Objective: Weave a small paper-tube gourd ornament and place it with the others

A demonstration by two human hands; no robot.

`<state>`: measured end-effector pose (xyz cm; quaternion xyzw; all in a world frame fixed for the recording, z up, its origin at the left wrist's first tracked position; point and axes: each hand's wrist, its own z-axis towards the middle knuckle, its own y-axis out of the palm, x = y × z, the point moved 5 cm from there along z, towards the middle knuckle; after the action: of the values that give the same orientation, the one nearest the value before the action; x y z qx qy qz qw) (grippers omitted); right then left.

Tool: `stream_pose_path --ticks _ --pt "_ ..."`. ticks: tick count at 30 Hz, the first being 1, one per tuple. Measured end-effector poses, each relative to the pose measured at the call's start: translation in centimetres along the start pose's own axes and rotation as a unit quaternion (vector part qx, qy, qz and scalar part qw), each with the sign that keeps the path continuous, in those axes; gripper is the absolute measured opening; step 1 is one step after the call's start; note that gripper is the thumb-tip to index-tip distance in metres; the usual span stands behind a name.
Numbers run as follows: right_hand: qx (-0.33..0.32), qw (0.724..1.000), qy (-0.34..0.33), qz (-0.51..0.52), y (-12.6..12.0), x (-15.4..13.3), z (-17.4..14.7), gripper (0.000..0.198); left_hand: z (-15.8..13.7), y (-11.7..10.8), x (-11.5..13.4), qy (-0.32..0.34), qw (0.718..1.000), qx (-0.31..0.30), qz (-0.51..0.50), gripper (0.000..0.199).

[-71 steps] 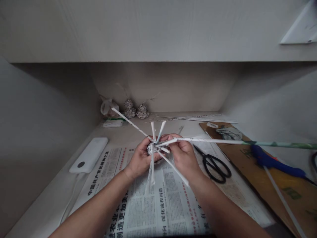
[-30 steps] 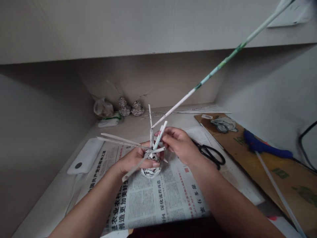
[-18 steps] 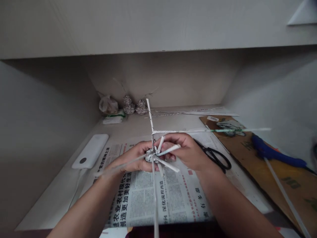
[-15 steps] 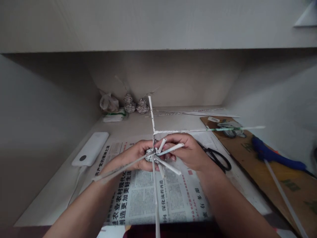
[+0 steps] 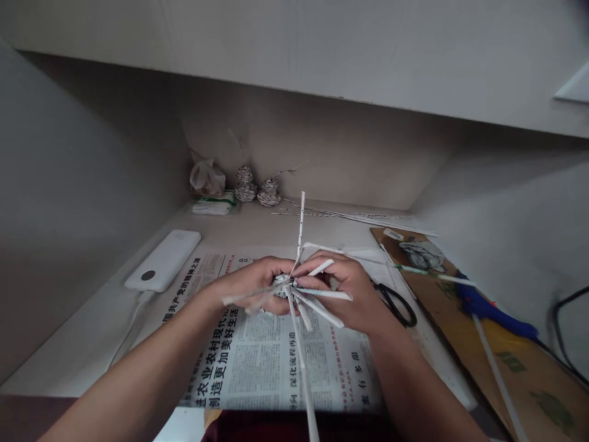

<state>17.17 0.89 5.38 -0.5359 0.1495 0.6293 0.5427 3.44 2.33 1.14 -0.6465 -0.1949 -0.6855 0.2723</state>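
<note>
1. In the head view, my left hand clasped the woven paper piece above the newspaper.
2. My right hand pinched at the base of its paper tubes.
3. A white device lay left of the newspaper.

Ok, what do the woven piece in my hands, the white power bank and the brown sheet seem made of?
Woven piece: probably rolled newspaper, matte; its pale tubes carry dark print-like flecks.
White power bank: likely smooth plastic, satin, going by its even surface and rounded corners.
Brown sheet: apparently cardboard, mostly dull, with green printing.
</note>
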Motion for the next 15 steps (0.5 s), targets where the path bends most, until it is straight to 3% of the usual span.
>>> stream_pose_path --ticks 2,6,10,15 --pt "0.012 0.996 -0.05 -0.075 -0.2 -0.6 0.0 0.011 0.0 -0.1 -0.3 0.003 1.0 0.007 0.002 0.03" --pt "-0.007 0.987 -0.114 -0.112 -0.3 -1.1 0.0 0.017 0.0 -0.5 -1.0 0.008 1.0 0.022 0.007 0.034" --pt "-0.047 0.984 -0.119 -0.125 -0.2 -0.9 -0.1 0.025 0.0 -0.6 -1.1 0.01 1.0 0.003 -0.008 0.032" --pt "-0.078 0.976 -0.111 -0.171 0.1 -0.6 0.0 0.022 0.3 -0.6 -0.9 0.009 1.0 -0.012 0.005 0.024"
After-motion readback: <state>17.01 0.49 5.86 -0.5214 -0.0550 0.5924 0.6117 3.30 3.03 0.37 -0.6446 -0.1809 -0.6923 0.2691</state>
